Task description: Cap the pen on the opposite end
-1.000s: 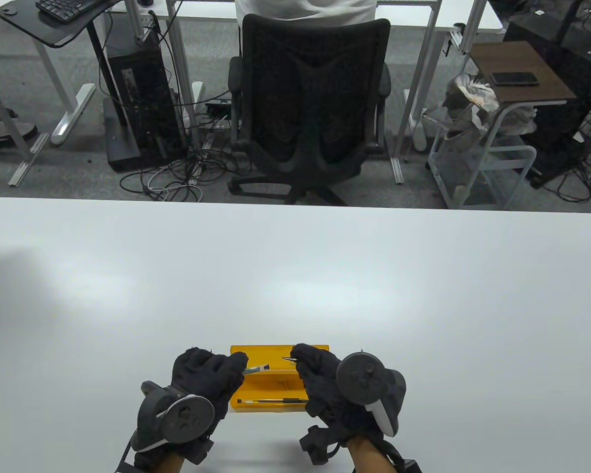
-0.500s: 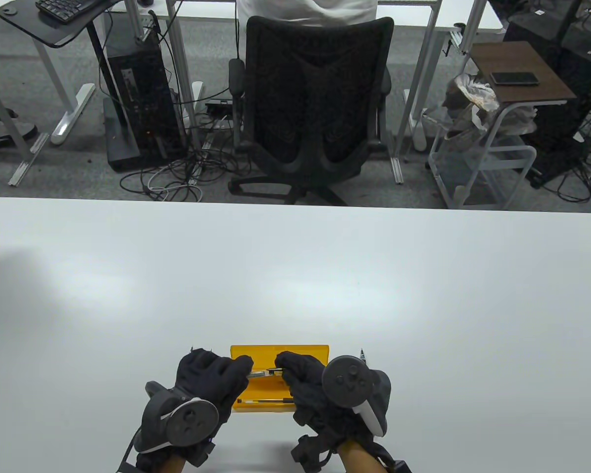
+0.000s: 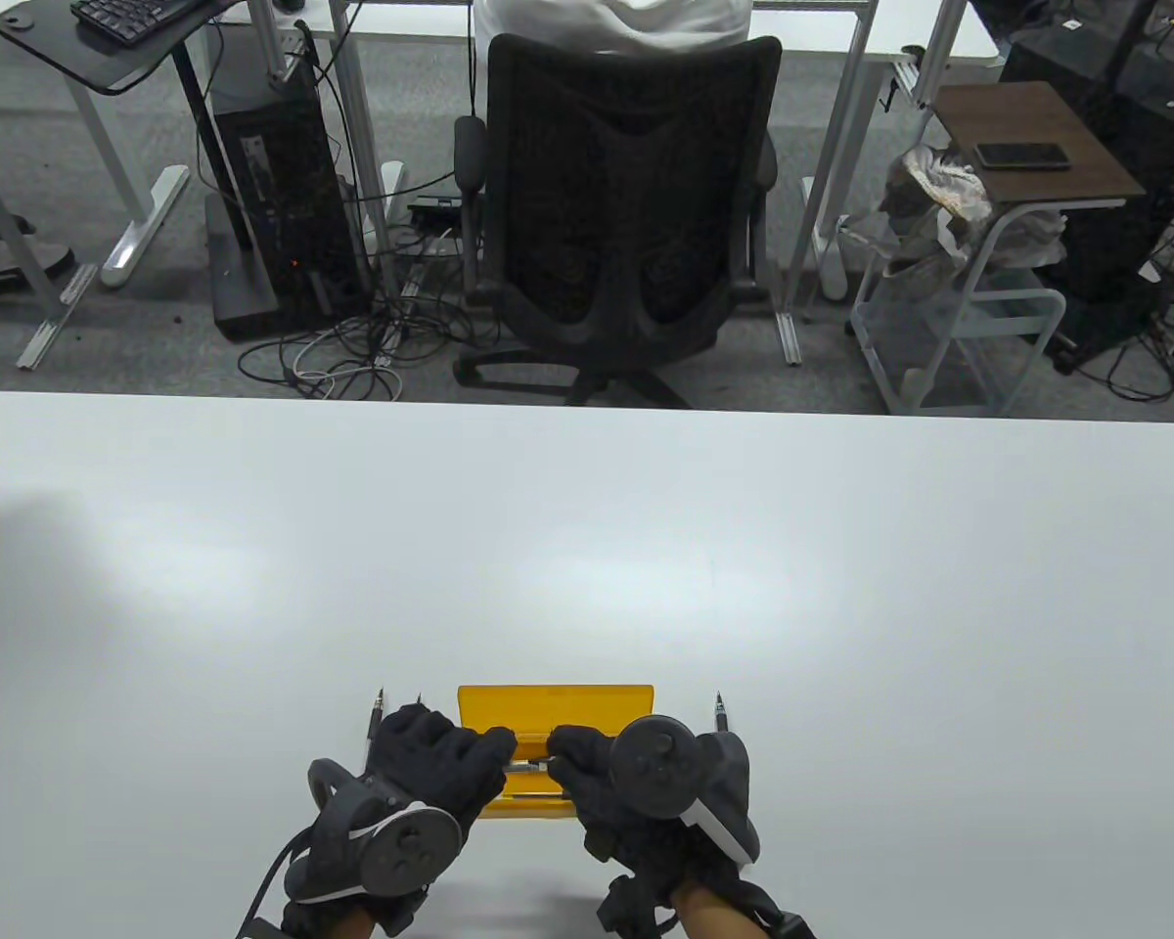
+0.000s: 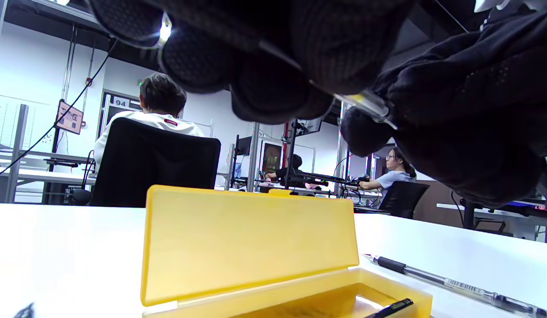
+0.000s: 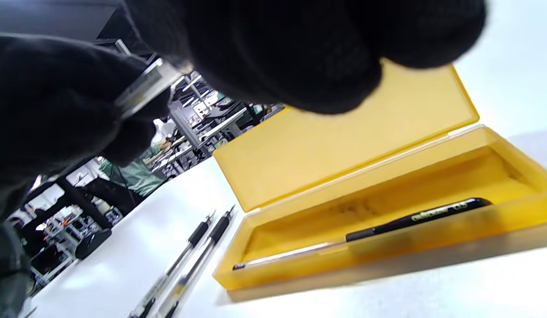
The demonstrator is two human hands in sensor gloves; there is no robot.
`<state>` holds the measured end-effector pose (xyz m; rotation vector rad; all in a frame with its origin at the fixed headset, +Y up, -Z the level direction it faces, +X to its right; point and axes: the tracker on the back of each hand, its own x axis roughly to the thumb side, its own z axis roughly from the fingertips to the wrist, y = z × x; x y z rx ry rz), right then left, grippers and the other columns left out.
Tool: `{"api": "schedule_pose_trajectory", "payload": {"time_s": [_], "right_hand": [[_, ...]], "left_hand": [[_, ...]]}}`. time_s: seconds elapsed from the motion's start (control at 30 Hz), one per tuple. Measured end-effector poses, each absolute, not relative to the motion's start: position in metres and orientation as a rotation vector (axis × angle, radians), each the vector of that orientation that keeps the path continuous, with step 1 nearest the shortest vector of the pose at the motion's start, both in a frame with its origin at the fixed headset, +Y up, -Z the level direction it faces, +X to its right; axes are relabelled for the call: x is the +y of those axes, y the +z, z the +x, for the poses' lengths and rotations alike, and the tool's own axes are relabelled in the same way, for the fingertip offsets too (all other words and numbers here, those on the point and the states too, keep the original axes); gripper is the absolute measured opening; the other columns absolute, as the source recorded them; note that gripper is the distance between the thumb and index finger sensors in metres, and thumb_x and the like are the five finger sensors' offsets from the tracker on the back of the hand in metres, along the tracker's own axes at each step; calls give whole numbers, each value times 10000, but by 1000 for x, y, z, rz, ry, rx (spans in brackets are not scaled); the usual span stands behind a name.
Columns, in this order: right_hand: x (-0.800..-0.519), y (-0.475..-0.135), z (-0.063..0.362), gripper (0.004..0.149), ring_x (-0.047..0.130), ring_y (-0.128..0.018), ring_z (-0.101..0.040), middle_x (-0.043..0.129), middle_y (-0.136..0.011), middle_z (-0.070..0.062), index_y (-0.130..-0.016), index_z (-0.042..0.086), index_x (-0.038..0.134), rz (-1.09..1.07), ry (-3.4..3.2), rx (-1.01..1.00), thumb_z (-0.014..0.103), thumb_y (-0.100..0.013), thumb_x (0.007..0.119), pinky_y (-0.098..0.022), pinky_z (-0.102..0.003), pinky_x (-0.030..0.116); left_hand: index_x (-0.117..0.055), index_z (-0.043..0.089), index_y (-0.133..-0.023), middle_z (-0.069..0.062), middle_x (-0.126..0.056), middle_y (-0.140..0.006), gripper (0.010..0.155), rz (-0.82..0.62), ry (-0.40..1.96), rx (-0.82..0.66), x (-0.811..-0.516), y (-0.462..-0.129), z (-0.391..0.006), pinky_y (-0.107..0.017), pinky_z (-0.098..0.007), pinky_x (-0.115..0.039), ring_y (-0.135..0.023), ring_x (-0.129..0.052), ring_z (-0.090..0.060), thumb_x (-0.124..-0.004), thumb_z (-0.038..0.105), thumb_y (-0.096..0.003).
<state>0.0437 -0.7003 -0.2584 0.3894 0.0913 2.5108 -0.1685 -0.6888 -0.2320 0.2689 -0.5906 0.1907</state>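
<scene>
Left grip: left hand (image 3: 428, 761) holds the pen (image 3: 526, 767) barrel.
Right grip: right hand (image 3: 597, 773) pinches what looks like the cap, itself hidden, at the barrel's free end.
Pen location: above the open yellow case (image 3: 556, 702), off the tabletop (image 3: 587, 548).
Axis: left-right between the hands; the cap's push runs leftward.
Spares: loose pens (image 5: 198, 247) beside the case; one (image 5: 414, 218) inside it.

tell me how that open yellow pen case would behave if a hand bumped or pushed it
The yellow pen case looks like thin translucent plastic, so it is probably light and would slide easily on the smooth white table. Its lid stands upright, so a knock from behind might flip it shut. The pen inside lies loose and would likely rattle or roll.
</scene>
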Motion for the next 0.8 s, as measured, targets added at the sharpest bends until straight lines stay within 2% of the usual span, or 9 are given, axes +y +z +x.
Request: {"api": "schedule_pose_trajectory", "payload": {"time_s": [0.47,0.8], "right_hand": [[-700,-255,37,473,1010,-259,-156,1005,-450,-39,-845,121,852,457,2541,77,335,-446,714,-270,-384,866],[-704,-254,30,467,1030,-320,-188,1026,-490,-49,-813,151,885,490,2686,133,375,-427,747,-308,-405,869]], "left_hand": [[-873,118,-903,-158,-1002,-740,448,297,175,-607,-688,-230,-169,-684,-640,-552,-677,-854,-357,-833,261,-480],[-855,117,-914,-121,-1009,-761,490,307,232,-590,-689,-231,-173,-691,-638,-550,-701,-870,-339,-914,281,-456]]}}
